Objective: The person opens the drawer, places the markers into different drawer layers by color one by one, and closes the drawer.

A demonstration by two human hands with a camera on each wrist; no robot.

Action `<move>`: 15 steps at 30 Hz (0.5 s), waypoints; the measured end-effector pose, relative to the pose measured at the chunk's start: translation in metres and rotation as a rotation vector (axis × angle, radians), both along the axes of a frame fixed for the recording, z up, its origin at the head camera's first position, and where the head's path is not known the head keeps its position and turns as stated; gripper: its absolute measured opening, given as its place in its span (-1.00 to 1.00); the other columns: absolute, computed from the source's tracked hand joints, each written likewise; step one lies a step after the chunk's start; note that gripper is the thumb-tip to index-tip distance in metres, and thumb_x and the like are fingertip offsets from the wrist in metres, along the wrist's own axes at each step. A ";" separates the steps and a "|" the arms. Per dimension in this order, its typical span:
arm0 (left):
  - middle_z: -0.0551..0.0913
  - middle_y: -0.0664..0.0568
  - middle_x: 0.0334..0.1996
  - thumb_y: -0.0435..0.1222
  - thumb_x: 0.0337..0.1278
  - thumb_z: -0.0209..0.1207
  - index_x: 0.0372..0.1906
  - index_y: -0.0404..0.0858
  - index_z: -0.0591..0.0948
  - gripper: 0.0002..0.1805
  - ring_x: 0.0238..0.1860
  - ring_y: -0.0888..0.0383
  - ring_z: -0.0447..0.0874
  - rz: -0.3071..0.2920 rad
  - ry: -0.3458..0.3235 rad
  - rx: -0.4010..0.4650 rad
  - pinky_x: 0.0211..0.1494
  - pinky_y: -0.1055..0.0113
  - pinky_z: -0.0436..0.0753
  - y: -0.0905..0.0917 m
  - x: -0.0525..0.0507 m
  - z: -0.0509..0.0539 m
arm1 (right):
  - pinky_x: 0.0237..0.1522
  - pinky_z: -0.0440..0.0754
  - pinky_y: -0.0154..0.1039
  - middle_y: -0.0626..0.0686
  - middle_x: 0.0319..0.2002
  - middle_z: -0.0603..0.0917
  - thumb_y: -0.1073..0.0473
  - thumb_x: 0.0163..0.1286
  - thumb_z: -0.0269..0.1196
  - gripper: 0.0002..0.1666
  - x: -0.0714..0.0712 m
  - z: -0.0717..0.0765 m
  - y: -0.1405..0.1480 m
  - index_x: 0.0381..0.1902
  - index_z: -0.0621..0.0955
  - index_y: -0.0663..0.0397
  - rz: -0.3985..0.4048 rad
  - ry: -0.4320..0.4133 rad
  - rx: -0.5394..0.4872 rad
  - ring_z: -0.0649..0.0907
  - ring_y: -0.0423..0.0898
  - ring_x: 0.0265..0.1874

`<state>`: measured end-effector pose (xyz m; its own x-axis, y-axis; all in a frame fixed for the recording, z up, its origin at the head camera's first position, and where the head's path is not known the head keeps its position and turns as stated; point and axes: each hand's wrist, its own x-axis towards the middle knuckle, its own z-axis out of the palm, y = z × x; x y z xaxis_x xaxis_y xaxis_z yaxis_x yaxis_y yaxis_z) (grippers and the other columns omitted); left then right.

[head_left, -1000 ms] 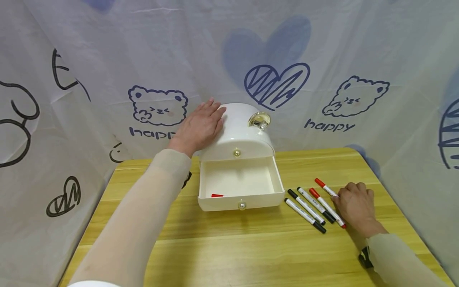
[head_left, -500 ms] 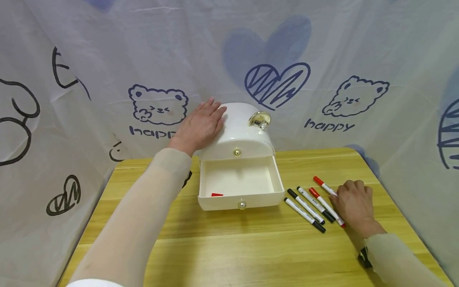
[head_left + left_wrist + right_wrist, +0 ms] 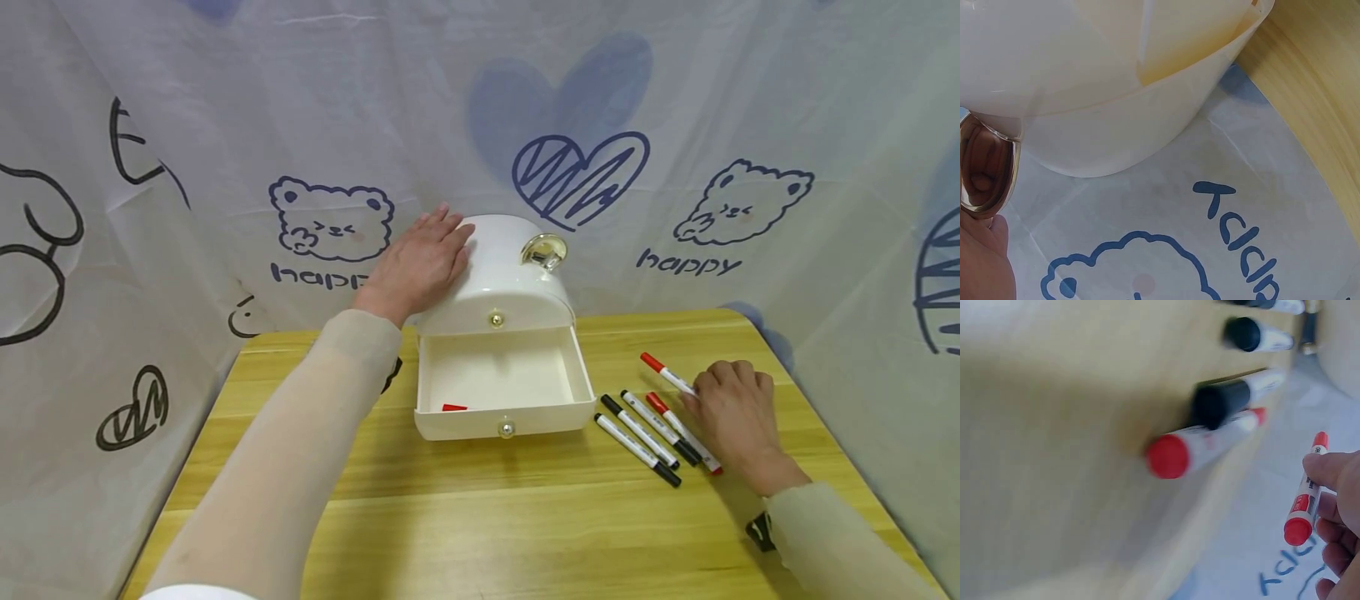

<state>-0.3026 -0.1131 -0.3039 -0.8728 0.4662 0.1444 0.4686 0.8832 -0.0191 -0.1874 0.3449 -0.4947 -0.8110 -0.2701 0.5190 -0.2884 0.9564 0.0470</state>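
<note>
My left hand (image 3: pixel 420 262) rests with fairly straight fingers on the left of a white, round-topped drawer box (image 3: pixel 506 250). In the left wrist view, part of that hand (image 3: pixel 985 256) shows beside a shiny gold side fitting (image 3: pixel 988 165). The lower drawer (image 3: pixel 506 423) is pulled out, with a small red piece (image 3: pixel 454 407) inside at the front. My right hand (image 3: pixel 738 421) pinches a red-capped whiteboard marker (image 3: pixel 667 375) between thumb and fingers, seen clearly in the right wrist view (image 3: pixel 1307 494). Another red marker (image 3: pixel 671 414) and several black markers (image 3: pixel 630 442) lie beside it.
The wooden table (image 3: pixel 525 533) carries the box near its back edge. A printed cloth (image 3: pixel 450 100) hangs behind and at both sides. A second gold fitting (image 3: pixel 543 252) sticks out at the box's right.
My right hand has shifted slightly left and away from me, with the red marker moving along in it. The left hand, box and drawer stay as they were.
</note>
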 end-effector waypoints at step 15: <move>0.10 -0.07 0.71 -0.01 0.76 -0.34 0.69 -0.14 0.18 -0.37 0.75 -0.04 -0.18 0.004 -0.010 0.009 0.81 0.10 -0.15 0.001 0.000 0.000 | -0.19 0.40 0.21 0.23 -0.26 0.64 0.05 0.35 0.44 -0.67 0.003 0.060 -0.042 -0.40 0.64 0.21 0.108 0.087 -0.044 0.51 0.32 -0.15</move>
